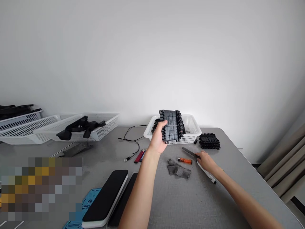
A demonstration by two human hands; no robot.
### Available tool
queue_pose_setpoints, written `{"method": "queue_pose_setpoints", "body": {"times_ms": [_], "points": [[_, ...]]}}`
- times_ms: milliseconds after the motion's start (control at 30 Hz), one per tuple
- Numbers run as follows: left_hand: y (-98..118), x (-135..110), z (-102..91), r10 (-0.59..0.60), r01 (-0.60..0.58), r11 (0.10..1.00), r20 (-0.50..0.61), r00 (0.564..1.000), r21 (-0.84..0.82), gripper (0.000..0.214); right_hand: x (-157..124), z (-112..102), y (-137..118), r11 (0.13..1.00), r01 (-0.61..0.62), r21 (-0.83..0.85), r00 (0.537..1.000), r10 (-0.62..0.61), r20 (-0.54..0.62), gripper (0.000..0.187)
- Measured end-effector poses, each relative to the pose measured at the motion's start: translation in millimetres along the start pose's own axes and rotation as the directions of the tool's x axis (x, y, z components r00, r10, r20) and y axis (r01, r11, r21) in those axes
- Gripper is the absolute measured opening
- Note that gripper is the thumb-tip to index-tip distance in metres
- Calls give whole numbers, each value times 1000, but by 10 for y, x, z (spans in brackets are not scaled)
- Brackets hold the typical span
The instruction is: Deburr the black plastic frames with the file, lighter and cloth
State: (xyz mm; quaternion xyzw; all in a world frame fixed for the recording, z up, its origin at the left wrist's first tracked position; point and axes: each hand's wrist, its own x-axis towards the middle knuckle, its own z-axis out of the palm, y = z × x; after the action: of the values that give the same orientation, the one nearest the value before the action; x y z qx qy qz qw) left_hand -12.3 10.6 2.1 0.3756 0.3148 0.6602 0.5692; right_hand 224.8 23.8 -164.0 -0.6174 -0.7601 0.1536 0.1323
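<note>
My left hand point(158, 140) is raised in front of a white basket, its fingers closed on a black ribbed plastic panel point(171, 125) with toothed side edges. The panel is held upright, its flat face towards me. Down at the table, my right hand point(206, 161) is closed on the near end of a flat grey file-like strip point(189, 152). Just below that hand lies a white marker pen point(208, 175) with a black end. An orange lighter point(185, 161) and a crumpled grey cloth point(178, 169) lie to the left of it.
The white basket point(195, 128) holds more black parts. Similar black panels point(209, 141) are stacked at the right. A cable point(128, 140) and a dark red item point(139, 157) lie left. A white-edged black device point(107, 194) lies in front; more baskets point(108, 122) stand far left.
</note>
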Motion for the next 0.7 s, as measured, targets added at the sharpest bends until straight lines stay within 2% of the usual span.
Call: {"method": "queue_pose_setpoints", "body": {"times_ms": [67, 133, 333, 467, 533, 600, 667, 700], "points": [[-3, -14, 11, -94, 95, 994, 22, 995, -62, 30, 92, 34, -36, 1000, 22, 7, 1000, -22, 4, 44], [4, -38, 33, -139, 143, 985, 49, 989, -92, 32, 156, 71, -78, 999, 39, 18, 999, -39, 6, 42], [34, -97, 83, -165, 175, 981, 120, 979, -84, 38, 145, 82, -206, 995, 96, -39, 989, -100, -113, 33], [42, -95, 88, -170, 186, 975, 137, 976, -118, 38, 100, -43, -353, 990, 56, -130, 995, -66, -77, 31], [42, -87, 90, -160, 180, 974, 144, 976, -136, 38, 74, -104, -502, 987, 82, -137, 993, -93, -71, 32], [42, -82, 93, -149, 172, 974, 151, 977, -150, 38, 41, -135, -697, 978, 198, -70, 980, -199, -7, 36], [43, -81, 93, -146, 171, 972, 155, 977, -162, 39, 12, -126, -900, 948, 315, 31, 938, -317, 143, 42], [44, -81, 92, -148, 173, 971, 152, 977, -167, 39, 3, -108, -992, 938, 345, 30, 919, -344, 192, 46]]}}
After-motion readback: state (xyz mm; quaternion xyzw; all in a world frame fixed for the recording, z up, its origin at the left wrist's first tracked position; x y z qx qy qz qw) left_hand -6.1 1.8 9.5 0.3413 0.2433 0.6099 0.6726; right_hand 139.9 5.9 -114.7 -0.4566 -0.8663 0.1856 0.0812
